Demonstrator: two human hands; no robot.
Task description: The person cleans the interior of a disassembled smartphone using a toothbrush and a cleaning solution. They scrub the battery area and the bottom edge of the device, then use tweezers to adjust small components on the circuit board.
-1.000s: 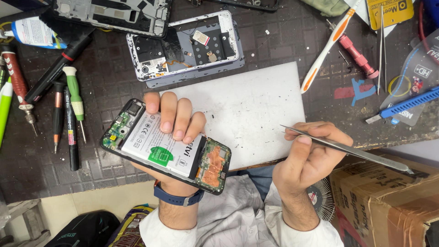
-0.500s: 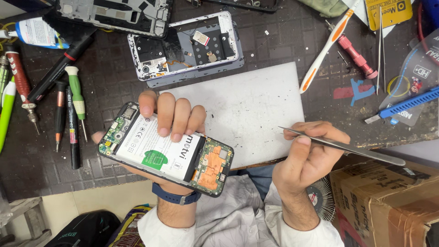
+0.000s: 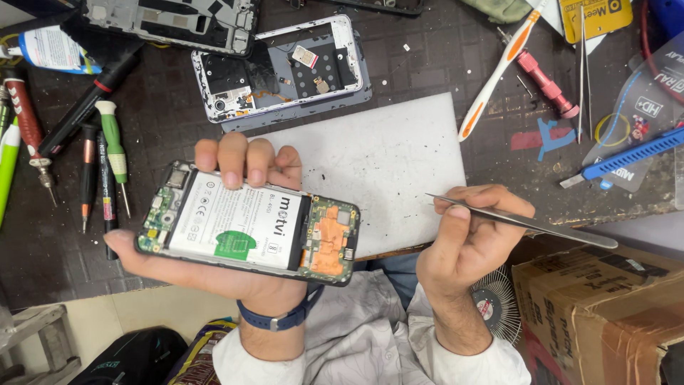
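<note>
the opened phone [image 3: 249,224] lies back-up across my left hand [image 3: 235,274] — thumb under its near left edge, four fingers [image 3: 231,160] curled over the far edge onto the white battery [image 3: 239,224], held above the dark workbench [image 3: 164,121]. my right hand [image 3: 463,246] is well apart to the right, closed around metal tweezers [image 3: 520,222] — their tips point left toward the phone, over the white mat [image 3: 385,164].

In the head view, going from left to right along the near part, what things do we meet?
Opened phone in the left hand → white mat → right hand → metal tweezers → cardboard box.
</note>
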